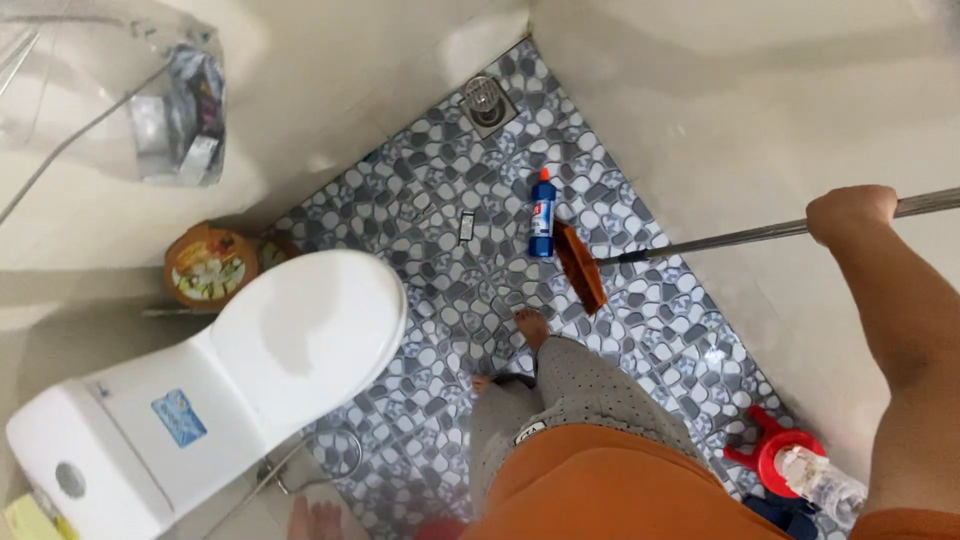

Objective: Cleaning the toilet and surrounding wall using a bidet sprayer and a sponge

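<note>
- Bathroom floor (640,310) of grey and white pebble-patterned tile is seen from above, enclosed by pale cream walls that meet at a corner at the top centre of the frame.
- A long metal handle (720,238) is gripped by the right hand (850,213) at the right edge of the frame, the fingers wrapped tight around it.
- At the lower end of the handle, an orange brush head (581,266) is set on the tiles at the centre of the frame.
- A blue bottle (542,217) with a red cap is lying on the floor just to the left of the brush head, close beside it.
- Below the brush, a bare foot (532,326) is planted on the tiles, with grey dotted trousers and an orange top filling the bottom centre.
- The left hand is not seen anywhere in the frame.
- A square metal floor drain (486,102) is set near the wall corner at the top centre.
- A white toilet (220,380) with its lid shut occupies the lower left.
- A round orange container (207,265) is placed behind the toilet at the left.
- A clear plastic bag (150,100) holding small items is hung at the upper left.
- A red stool (780,450) and a clear plastic bottle (825,483) are seen at the lower right.
</note>
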